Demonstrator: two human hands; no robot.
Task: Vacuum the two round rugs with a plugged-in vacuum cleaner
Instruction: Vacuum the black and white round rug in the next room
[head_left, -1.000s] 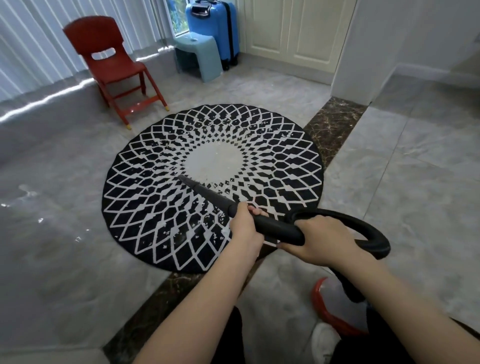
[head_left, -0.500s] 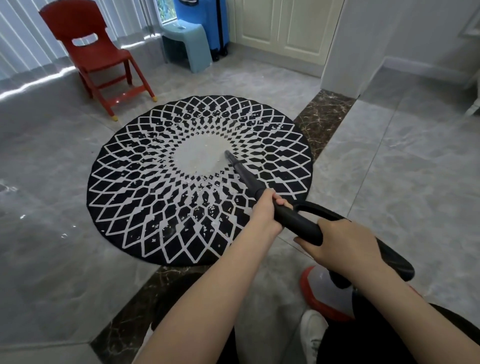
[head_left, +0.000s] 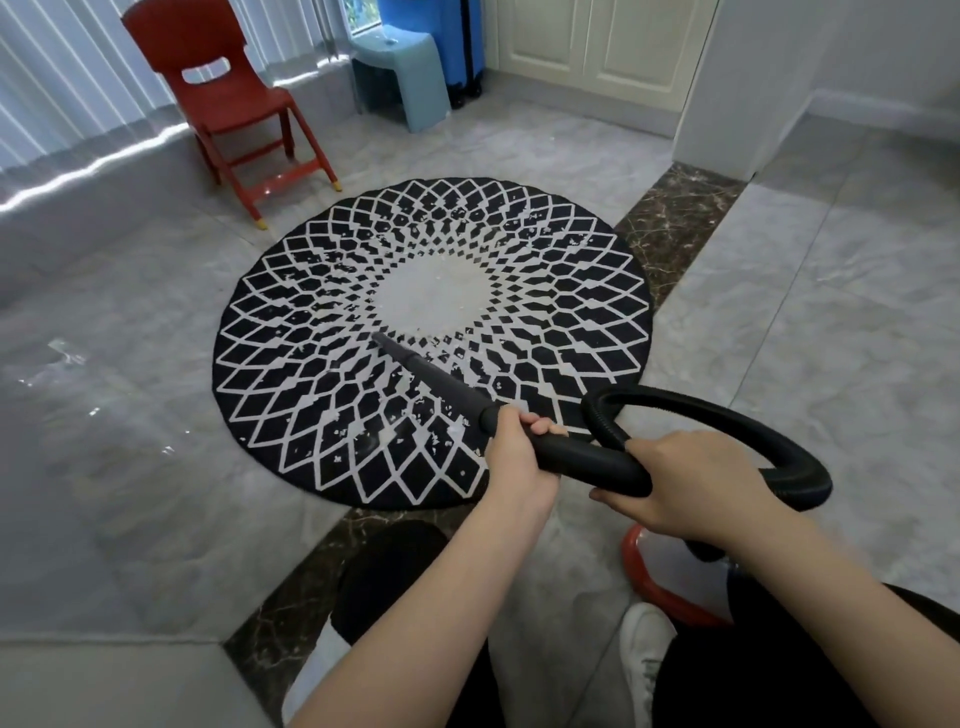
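Head view: the rug (head_left: 332, 364) lies on the floor (head_left: 104, 415) at 12 o'clock, white flecks scattered over it. The left hand (head_left: 511, 449) grips the wand (head_left: 436, 382), whose tip rests on the rug just below its white centre, pointing to 10 o'clock. The right hand (head_left: 685, 480) is curled round the hose (head_left: 727, 421); a red chair (head_left: 228, 98) stands at 11 o'clock.

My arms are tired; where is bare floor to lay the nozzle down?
Grey tile left of the black-and-white round rug, below the red plastic chair, is bare, as is tile right of the dark marble strip. Near the feet, the red vacuum body crowds the floor.
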